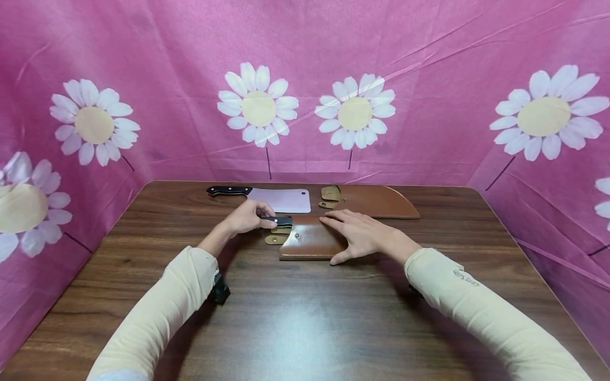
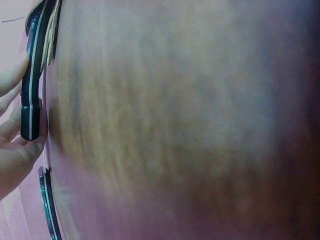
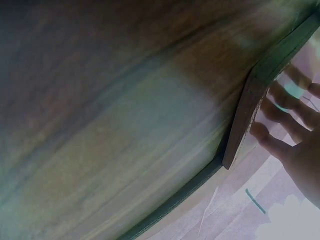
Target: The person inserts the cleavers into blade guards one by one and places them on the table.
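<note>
A brown leather knife sheath (image 1: 312, 241) lies flat near the middle of the table, its snap strap (image 1: 275, 240) pointing left. From its left opening sticks the black riveted handle (image 1: 281, 221) of a knife whose blade is hidden inside. My left hand (image 1: 250, 216) pinches this handle between thumb and fingers; the left wrist view shows the handle (image 2: 31, 85) edge-on in the grip. With fingers spread, my right hand (image 1: 359, 235) rests on the right end of the sheath, thumb at its near edge. In the right wrist view the fingers (image 3: 270, 142) lie along the sheath's edge (image 3: 242, 120).
Behind my left hand lies a cleaver (image 1: 281, 200) with a black handle and broad blade. A larger brown sheath (image 1: 376, 202) with snap straps is at the back right. A pink flowered cloth (image 1: 305, 47) hangs behind the wooden table (image 1: 305, 317).
</note>
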`<state>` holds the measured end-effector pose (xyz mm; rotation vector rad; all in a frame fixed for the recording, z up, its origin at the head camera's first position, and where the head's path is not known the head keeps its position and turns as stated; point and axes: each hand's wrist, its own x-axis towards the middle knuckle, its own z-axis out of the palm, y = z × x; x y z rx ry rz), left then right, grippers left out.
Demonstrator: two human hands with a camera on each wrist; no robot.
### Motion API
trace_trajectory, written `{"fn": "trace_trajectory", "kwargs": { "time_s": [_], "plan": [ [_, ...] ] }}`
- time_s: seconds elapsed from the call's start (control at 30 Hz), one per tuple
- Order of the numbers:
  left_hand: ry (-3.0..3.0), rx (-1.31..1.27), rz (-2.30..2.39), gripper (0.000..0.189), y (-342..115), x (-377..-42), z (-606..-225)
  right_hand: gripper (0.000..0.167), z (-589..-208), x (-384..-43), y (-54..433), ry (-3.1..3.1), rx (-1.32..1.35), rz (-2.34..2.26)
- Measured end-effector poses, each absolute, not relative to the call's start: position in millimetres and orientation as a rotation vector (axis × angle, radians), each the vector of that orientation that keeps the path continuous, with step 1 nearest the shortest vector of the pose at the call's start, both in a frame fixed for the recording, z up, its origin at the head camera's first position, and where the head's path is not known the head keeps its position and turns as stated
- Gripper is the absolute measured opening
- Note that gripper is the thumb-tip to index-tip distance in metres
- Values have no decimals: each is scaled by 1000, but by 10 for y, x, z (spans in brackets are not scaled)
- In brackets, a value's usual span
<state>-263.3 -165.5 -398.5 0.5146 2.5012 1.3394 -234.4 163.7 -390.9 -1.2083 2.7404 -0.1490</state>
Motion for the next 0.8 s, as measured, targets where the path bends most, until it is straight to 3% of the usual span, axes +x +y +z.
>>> {"fn": "trace_trajectory", "kwargs": {
  "time_s": [0.47,0.8],
  "plan": [
    [2619,418,1376,30,-1829,-2739,-3910,85,-3751,-2560,1821,2831,-1202,-449],
    [2704,341,1494,32,-2014,-2805,-3922,81,-3732,-2720,2039,2867,-1073,-557]
  ]
}}
